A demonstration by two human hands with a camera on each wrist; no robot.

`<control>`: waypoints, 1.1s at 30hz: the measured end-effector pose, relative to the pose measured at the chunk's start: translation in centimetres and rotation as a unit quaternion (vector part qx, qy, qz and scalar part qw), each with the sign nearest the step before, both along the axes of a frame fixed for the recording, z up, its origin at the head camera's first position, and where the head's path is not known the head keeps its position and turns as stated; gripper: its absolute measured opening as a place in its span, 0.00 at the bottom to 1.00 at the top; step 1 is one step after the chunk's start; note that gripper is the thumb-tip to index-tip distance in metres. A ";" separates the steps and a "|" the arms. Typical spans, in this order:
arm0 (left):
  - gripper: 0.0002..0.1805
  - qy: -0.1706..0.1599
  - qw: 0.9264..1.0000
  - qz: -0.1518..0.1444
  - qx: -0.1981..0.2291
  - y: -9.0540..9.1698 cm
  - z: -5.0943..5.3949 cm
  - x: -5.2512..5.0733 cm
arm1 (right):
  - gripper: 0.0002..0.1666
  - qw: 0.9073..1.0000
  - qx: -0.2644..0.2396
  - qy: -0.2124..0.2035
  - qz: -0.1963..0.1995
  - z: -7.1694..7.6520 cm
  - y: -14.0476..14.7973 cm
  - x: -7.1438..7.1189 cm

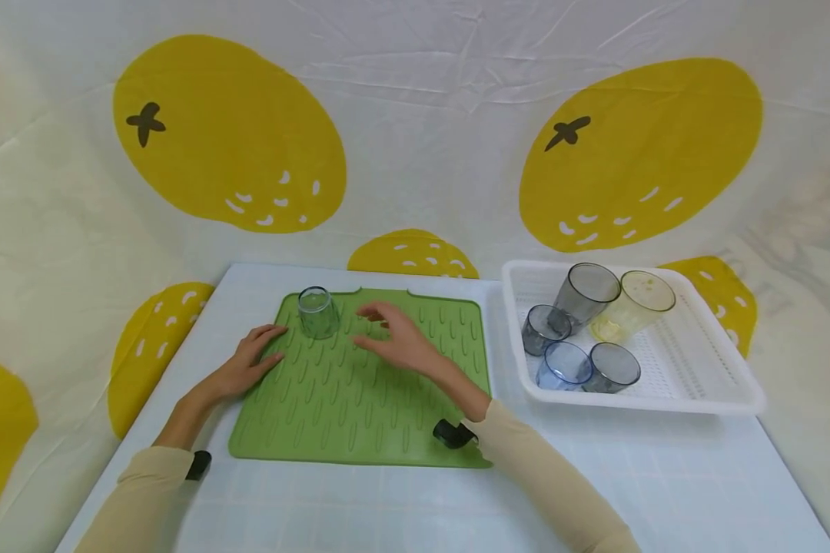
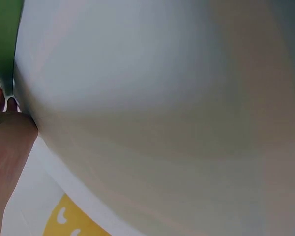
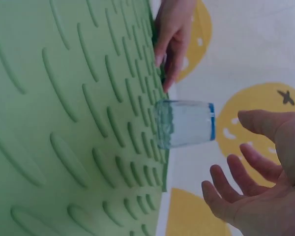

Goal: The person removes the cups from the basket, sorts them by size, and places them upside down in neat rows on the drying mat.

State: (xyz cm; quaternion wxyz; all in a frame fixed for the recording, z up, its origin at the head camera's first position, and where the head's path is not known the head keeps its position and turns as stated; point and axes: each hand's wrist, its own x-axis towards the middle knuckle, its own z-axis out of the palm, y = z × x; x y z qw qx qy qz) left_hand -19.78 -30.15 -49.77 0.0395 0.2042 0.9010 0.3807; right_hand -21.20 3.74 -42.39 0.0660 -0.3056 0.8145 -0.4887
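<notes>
A clear bluish drinking glass [image 1: 319,313] stands on the far left part of a ribbed green mat [image 1: 360,415]. My right hand [image 1: 403,338] hovers over the mat to the right of the glass, apart from it, with thumb and fingers spread and nothing between them. In the right wrist view the glass [image 3: 187,124] appears just beyond the parted fingers of that hand [image 3: 265,182]. My left hand [image 1: 245,361] rests at the mat's left edge, its fingertips touching the rim. Only part of the left hand [image 2: 10,132] shows in the left wrist view.
To the right is a white plastic basket [image 1: 705,338] with several glasses: a tall grey glass [image 1: 584,296], a yellow glass [image 1: 636,303], a blue glass [image 1: 563,367] and smaller grey ones. A pale cloth covers the table [image 1: 360,511]. Behind hangs a lemon-print curtain [image 1: 429,153].
</notes>
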 end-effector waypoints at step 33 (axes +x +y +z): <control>0.28 -0.005 1.000 -0.001 0.001 -0.1 -0.2 0.0 | 0.23 0.989 0.010 0.115 -0.098 2.7 9.3 2.7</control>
